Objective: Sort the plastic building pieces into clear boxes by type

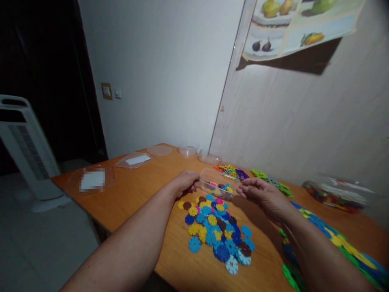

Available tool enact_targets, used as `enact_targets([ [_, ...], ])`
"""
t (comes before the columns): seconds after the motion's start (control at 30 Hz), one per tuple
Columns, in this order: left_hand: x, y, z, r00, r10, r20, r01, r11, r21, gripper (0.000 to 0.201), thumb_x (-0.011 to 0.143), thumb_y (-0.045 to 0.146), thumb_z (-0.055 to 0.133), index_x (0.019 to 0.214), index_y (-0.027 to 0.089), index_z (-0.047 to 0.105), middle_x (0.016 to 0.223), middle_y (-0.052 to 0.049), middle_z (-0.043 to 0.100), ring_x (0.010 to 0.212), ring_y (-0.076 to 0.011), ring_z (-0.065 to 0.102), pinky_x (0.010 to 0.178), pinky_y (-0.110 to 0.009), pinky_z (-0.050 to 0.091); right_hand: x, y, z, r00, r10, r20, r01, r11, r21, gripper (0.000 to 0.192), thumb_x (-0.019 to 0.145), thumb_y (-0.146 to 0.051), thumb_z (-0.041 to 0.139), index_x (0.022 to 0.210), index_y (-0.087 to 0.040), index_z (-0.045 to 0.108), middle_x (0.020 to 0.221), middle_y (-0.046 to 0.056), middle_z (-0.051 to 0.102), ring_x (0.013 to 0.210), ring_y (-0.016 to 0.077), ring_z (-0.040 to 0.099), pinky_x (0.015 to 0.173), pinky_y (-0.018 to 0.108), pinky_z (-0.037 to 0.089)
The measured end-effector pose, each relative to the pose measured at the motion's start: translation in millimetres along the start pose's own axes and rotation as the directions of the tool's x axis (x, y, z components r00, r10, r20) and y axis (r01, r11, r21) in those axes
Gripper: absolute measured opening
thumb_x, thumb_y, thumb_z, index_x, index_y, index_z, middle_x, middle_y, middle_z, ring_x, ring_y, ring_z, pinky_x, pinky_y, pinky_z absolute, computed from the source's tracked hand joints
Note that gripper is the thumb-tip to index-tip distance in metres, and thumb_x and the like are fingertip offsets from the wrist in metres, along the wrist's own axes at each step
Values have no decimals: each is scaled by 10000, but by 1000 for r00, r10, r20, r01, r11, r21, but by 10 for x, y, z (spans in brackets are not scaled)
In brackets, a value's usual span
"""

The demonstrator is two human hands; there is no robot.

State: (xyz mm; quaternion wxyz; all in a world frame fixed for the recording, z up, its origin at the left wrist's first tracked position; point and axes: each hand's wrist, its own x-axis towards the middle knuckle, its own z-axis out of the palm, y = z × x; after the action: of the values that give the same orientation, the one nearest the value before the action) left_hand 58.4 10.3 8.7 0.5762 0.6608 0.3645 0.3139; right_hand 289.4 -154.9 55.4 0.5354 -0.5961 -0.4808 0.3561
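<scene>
A clear plastic container (219,177) is held between my two hands, just beyond a pile of notched plastic discs (212,219). Several coloured discs show in or through the container; its clear walls make it hard to tell which. My left hand (187,182) grips the container's left end, fingers curled. At its right end, my right hand (258,192) pinches the rim between thumb and fingers. The pile in front is blue, yellow, brown, pink and pale blue, spread loosely on the orange-brown table (136,205).
Clear tubs (209,157) and flat clear lids (133,159) line the table's far and left edges. Small colourful pieces (231,170) lie behind the container. To the right are blue, yellow and green pieces (337,239) and a filled plastic bag (337,194). A tower fan (28,150) stands left.
</scene>
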Motion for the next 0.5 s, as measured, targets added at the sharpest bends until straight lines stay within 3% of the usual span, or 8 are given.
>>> enact_targets([
  [0.07, 10, -9, -7, 1000, 0, 3, 0, 1000, 1, 120, 707, 229, 505, 610, 159, 517, 531, -8, 558, 393, -65, 426, 391, -192, 287, -20, -21, -46, 999, 31, 44, -24, 989, -146, 289, 703, -387, 711, 835, -191, 545, 715, 17, 625, 615, 126, 597, 557, 232, 480],
  [0.13, 19, -15, -13, 1000, 0, 3, 0, 1000, 4, 117, 706, 226, 503, 611, 158, 522, 531, -5, 557, 396, -62, 428, 390, -187, 288, -58, -22, -136, 978, 114, 175, -53, 946, -318, 244, 711, -367, 683, 780, -190, 530, 637, -18, 569, 539, 101, 534, 483, 202, 415],
  [0.27, 15, -9, -12, 1000, -3, 4, 3, 1000, -5, 94, 699, 218, 501, 627, 162, 521, 536, -3, 561, 397, -61, 430, 389, -184, 290, -147, 65, -274, 814, 367, 449, -90, 845, -527, 211, 677, -273, 687, 794, -198, 528, 641, -41, 561, 525, 89, 503, 462, 184, 373],
  [0.33, 5, -1, -9, 1000, 1, 1, -1, 1000, -8, 94, 699, 219, 499, 628, 162, 519, 538, -6, 564, 396, -64, 430, 387, -187, 290, -171, 137, -278, 779, 424, 462, -68, 790, -610, 228, 650, -220, 686, 819, -208, 534, 647, -50, 554, 523, 86, 492, 451, 176, 355],
  [0.5, -9, 10, -7, 1000, 7, -6, -7, 1000, 13, 130, 701, 227, 496, 595, 155, 522, 519, -11, 547, 387, -65, 422, 383, -192, 279, -170, 237, -199, 782, 438, 444, -3, 715, -699, 249, 620, -161, 662, 820, -222, 526, 658, -56, 546, 520, 92, 486, 417, 175, 323],
])
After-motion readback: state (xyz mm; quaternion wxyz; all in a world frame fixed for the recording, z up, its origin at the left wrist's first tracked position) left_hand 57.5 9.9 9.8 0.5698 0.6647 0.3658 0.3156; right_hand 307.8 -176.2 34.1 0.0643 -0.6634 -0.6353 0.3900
